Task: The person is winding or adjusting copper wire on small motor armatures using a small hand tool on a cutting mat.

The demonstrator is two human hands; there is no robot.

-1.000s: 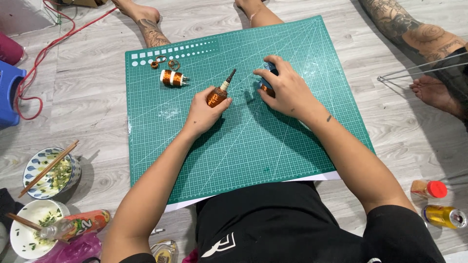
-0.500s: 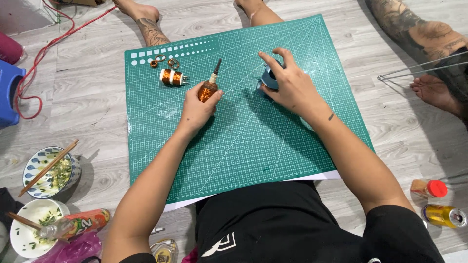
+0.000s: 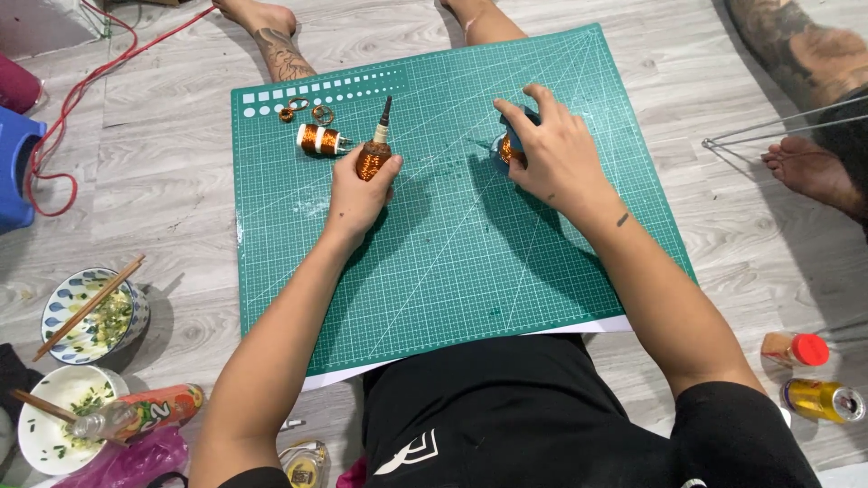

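Note:
On a green cutting mat (image 3: 434, 262) my left hand (image 3: 360, 190) grips a screwdriver with an amber handle (image 3: 372, 158), its dark tip pointing away from me. My right hand (image 3: 551, 149) is curled over a small round blue part wound with copper wire (image 3: 504, 149), pressing it onto the mat at its far right. A copper wire spool (image 3: 318, 138) lies just left of the screwdriver, and a few small copper rings (image 3: 306, 112) sit behind it near the mat's far edge.
Two bowls with chopsticks (image 3: 89, 312) and a plastic bottle (image 3: 149, 408) stand on the floor at left. A red-capped jar (image 3: 796, 348) and a yellow can (image 3: 825, 399) lie at right. Another person's feet (image 3: 271, 27) and leg (image 3: 805, 54) border the mat. A red cable (image 3: 63, 117) runs at far left.
My left hand has slid away from me with the screwdriver, turning its tip from angled right to nearly straight ahead. My right hand stays on the round part.

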